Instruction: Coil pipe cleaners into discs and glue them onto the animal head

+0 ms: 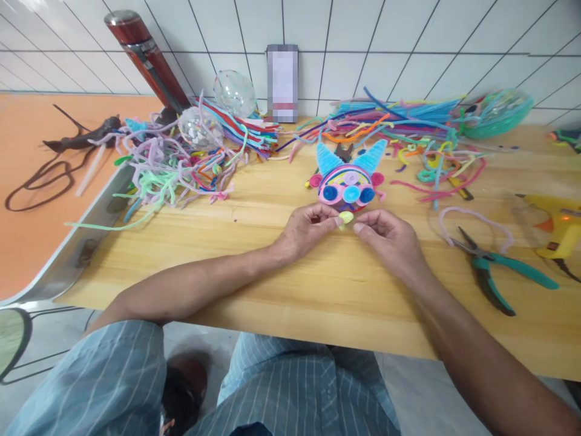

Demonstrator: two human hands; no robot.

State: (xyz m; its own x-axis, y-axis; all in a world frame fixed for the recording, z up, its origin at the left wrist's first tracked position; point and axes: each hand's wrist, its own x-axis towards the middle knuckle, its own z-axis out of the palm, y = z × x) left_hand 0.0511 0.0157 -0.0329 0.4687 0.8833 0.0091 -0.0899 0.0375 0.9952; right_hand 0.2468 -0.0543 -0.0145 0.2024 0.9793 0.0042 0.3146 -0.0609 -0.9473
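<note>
My left hand (305, 233) pinches a small yellow pipe-cleaner coil (346, 217) between thumb and fingertips, just above the table. Close at the coil's right side is my right hand (391, 239), its thumb and fingers curled together; whatever they may grip is hidden. Right behind both hands stands a colourful pipe-cleaner animal head (351, 178). It has two pointed light-blue ears, dark-blue round eyes, a light-blue disc in the middle and pink coils at the sides.
To the right lie teal-handled pliers (488, 266), a lilac pipe cleaner (476, 212) and a yellow glue gun (560, 224). Tangled pipe cleaners (158, 157) cover the left; bundled ones (403, 115) lie behind. A phone (282, 85) and a red-brown cylinder (147, 60) lean on the wall.
</note>
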